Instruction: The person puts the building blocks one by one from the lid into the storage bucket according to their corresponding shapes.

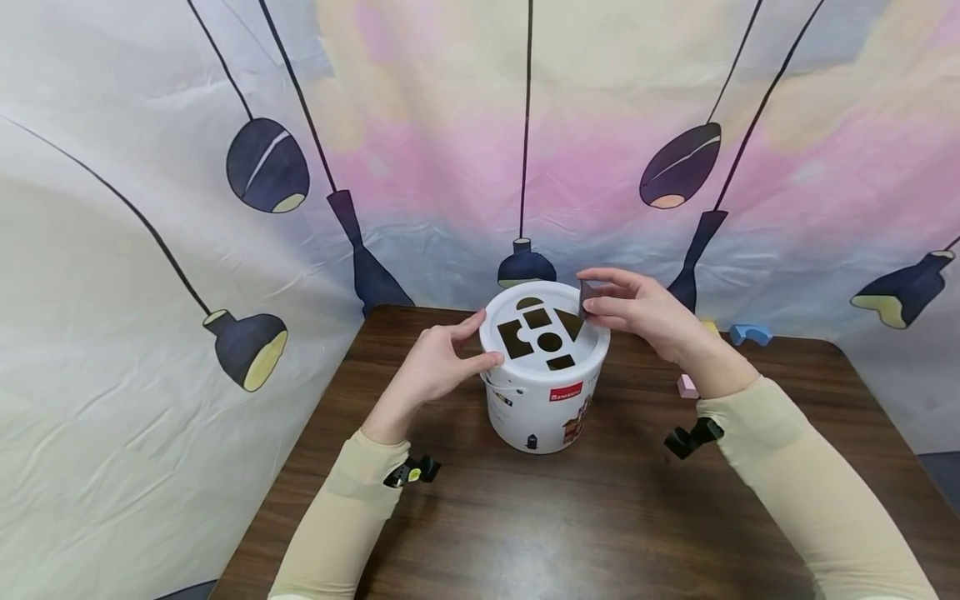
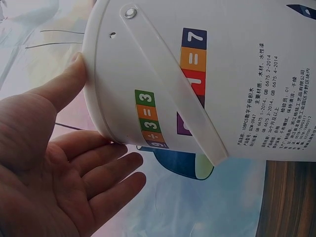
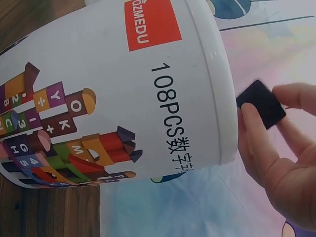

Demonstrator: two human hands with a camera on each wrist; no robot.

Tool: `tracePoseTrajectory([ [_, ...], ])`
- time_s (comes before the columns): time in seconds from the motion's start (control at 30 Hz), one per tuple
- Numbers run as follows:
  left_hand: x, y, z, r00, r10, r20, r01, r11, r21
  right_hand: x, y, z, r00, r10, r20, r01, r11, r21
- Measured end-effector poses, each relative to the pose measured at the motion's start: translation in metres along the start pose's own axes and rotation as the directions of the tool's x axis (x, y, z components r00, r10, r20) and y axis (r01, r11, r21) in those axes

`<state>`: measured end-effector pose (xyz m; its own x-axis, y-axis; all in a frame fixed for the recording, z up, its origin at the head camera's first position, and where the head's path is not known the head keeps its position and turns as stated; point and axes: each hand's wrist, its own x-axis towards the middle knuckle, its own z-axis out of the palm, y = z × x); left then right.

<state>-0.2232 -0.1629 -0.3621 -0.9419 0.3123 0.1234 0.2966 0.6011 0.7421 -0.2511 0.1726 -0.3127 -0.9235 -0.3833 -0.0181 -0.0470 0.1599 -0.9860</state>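
A white bucket (image 1: 536, 425) stands upright on the table, its lid (image 1: 527, 365) cut with several shaped holes. My left hand (image 1: 435, 367) touches the left of the rim, thumb toward the front and index finger farther back. In the left wrist view, its other fingers extend loosely beside the bucket. With thumb and fingers, my right hand (image 1: 652, 317) pinches a dark block (image 1: 585, 297) at the right side of the rim, near the triangular hole (image 1: 567, 323). In the right wrist view, the dark block (image 3: 264, 103) shows a flat four-cornered face.
Right of the bucket, a blue arched block (image 1: 750, 334), a pink block (image 1: 687, 386) and a partly hidden yellow block (image 1: 710, 327) lie on the brown wooden table (image 1: 540, 525). The bucket's white handle (image 2: 173, 84) hangs down its side. A lamp-patterned cloth (image 1: 450, 167) rises behind the table.
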Motion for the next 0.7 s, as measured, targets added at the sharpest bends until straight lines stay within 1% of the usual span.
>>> tracePoseTrajectory([
  [0.1,0.001,-0.001,0.001,1.000,0.003,0.000,-0.003,1.000,-0.007,0.000,0.001,0.000,1.000,0.004,-0.006,-0.005,1.000,-0.021],
  [0.2,0.001,-0.001,0.001,1.000,-0.003,0.000,0.003,1.000,-0.008,0.000,0.001,-0.001,1.000,0.005,-0.011,-0.006,0.996,-0.092],
  [0.33,0.001,0.000,0.001,1.000,-0.014,0.000,0.014,1.000,-0.007,0.001,0.000,-0.002,1.000,-0.004,-0.015,0.001,0.978,-0.209],
  [0.43,0.001,0.000,0.001,1.000,-0.015,0.003,0.015,1.000,-0.011,0.004,-0.002,-0.004,1.000,-0.021,0.008,0.023,0.959,-0.283],
  [0.57,0.001,0.001,0.001,1.000,-0.014,0.006,0.014,1.000,-0.012,0.011,-0.005,-0.005,0.998,-0.022,0.060,0.040,0.946,-0.320],
  [0.7,0.000,0.001,0.000,1.000,-0.020,0.005,0.020,1.000,-0.011,0.017,-0.007,-0.003,0.998,-0.007,0.068,0.030,0.939,-0.342],
])
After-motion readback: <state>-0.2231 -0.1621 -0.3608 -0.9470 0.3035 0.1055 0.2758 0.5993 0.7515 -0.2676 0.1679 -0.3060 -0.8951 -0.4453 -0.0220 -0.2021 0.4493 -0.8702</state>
